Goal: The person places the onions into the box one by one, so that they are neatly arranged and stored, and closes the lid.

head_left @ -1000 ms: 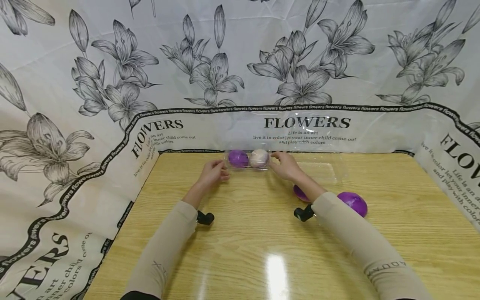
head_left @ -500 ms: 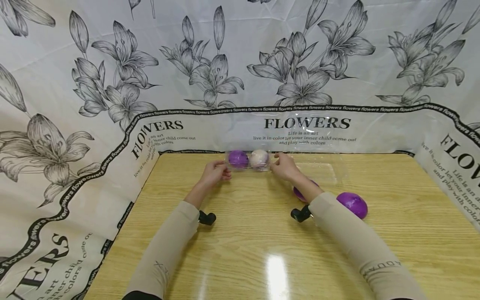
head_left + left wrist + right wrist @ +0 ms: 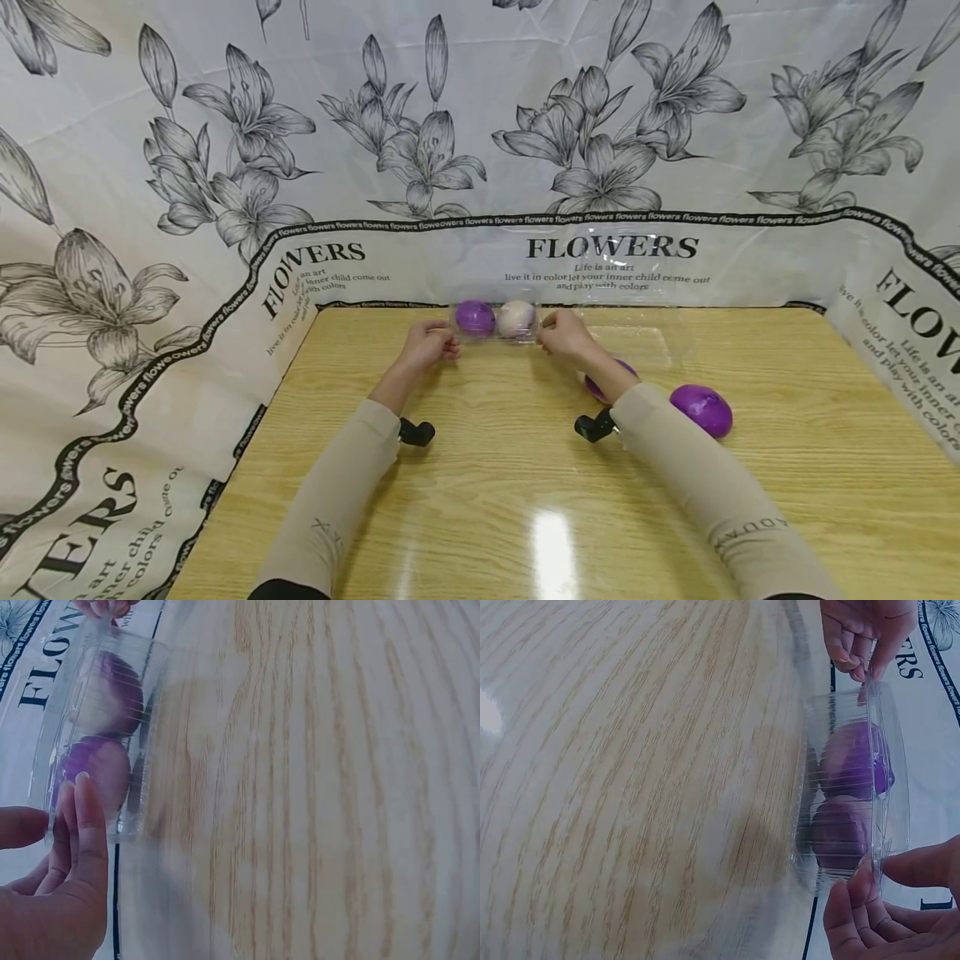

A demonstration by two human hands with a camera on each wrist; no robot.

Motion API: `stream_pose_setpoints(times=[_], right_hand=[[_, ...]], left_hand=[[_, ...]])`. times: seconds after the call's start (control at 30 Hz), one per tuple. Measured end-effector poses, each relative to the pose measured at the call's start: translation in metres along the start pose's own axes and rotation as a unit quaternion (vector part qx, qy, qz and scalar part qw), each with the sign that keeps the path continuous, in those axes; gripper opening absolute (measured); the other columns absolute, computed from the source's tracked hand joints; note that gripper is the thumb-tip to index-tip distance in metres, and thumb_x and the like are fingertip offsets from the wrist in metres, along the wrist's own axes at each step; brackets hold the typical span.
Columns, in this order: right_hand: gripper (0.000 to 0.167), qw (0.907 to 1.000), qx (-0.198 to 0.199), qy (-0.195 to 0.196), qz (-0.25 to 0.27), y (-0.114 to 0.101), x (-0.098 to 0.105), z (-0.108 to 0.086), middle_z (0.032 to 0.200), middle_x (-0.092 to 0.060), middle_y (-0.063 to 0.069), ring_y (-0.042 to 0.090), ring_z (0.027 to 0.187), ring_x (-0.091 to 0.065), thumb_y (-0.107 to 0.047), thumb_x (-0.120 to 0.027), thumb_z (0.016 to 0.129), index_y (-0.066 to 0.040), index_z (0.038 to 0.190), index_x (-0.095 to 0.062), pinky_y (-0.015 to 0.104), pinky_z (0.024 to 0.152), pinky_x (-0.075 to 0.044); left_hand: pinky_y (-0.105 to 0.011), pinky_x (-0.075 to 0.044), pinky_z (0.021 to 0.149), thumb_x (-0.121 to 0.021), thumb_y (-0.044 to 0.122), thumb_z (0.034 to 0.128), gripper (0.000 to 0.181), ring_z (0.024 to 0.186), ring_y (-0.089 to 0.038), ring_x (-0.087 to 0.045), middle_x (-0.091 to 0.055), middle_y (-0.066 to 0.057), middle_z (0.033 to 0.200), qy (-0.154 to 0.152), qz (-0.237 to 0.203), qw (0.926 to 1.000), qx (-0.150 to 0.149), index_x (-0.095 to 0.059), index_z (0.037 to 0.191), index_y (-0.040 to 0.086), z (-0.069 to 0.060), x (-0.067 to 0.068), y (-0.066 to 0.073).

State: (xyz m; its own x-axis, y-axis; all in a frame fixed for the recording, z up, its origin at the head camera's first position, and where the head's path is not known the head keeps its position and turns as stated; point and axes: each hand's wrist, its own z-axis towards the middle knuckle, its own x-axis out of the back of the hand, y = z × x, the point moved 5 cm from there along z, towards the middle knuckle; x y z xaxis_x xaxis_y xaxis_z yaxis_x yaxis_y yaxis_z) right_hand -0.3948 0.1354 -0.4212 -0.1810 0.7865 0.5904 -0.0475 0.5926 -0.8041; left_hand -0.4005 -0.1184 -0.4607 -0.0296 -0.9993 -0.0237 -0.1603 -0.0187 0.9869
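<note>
At the back of the table stands a small transparent plastic clamshell box. Inside it, side by side, lie two round things, one showing purple and one mostly white with purple in the head view. My left hand pinches the rim at the box's left end between thumb and fingers. At the opposite end my right hand pinches the rim in the same way, as the right wrist view shows. The lid lies over the contents; whether it is latched I cannot tell.
A larger transparent plastic box stands opened to the right, its lid raised against the flower-printed cloth. Two purple rounded things lie before it: one partly behind my right forearm, the other beside the sleeve. The wooden table spreads in front.
My right hand shifts slightly, its fingers now closing on the box's right edge. The right forearm has moved a little to the left. The box stays in place.
</note>
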Motion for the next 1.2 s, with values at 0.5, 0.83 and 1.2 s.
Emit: stream_pose_setpoints(times=[0.5, 0.83, 1.2], right_hand=[[0.027, 0.9995, 0.0, 0.01, -0.029, -0.001, 0.0, -0.001, 0.098, -0.07, 0.025, 0.02, 0.073, -0.062, -0.002, -0.055, 0.096, 0.014, 0.115, -0.066, 0.021, 0.059, -0.052], [0.056, 0.9965, -0.024, -0.006, -0.08, -0.008, 0.007, -0.012, 0.139, -0.053, 0.034, 0.047, 0.13, -0.051, -0.019, -0.05, 0.102, 0.018, 0.143, -0.042, 0.054, 0.114, -0.047], [0.063, 0.9947, 0.025, -0.04, -0.092, -0.023, 0.029, -0.043, 0.141, -0.052, 0.034, 0.047, 0.131, -0.052, -0.026, -0.053, 0.105, 0.018, 0.147, -0.036, 0.056, 0.114, -0.047]], left_hand=[[-0.036, -0.067, 0.082, -0.049, 0.001, 0.1024, 0.042, 0.089, -0.033, -0.069, -0.065, -0.027, 0.107, 0.001, 0.009, 0.9999, 0.008, -0.046, 0.143, -0.009, -0.001, 0.0, 0.002], [-0.041, -0.064, 0.092, -0.052, 0.018, 0.1081, 0.055, 0.097, -0.032, -0.067, -0.055, -0.026, 0.135, -0.003, 0.065, 0.9977, 0.02, -0.031, 0.155, -0.001, -0.008, 0.004, 0.003], [-0.044, -0.064, 0.091, -0.056, 0.028, 0.1069, 0.055, 0.112, -0.04, -0.062, -0.052, -0.023, 0.131, -0.02, 0.231, 0.9714, -0.052, -0.041, 0.151, 0.0, -0.034, 0.019, 0.019]])
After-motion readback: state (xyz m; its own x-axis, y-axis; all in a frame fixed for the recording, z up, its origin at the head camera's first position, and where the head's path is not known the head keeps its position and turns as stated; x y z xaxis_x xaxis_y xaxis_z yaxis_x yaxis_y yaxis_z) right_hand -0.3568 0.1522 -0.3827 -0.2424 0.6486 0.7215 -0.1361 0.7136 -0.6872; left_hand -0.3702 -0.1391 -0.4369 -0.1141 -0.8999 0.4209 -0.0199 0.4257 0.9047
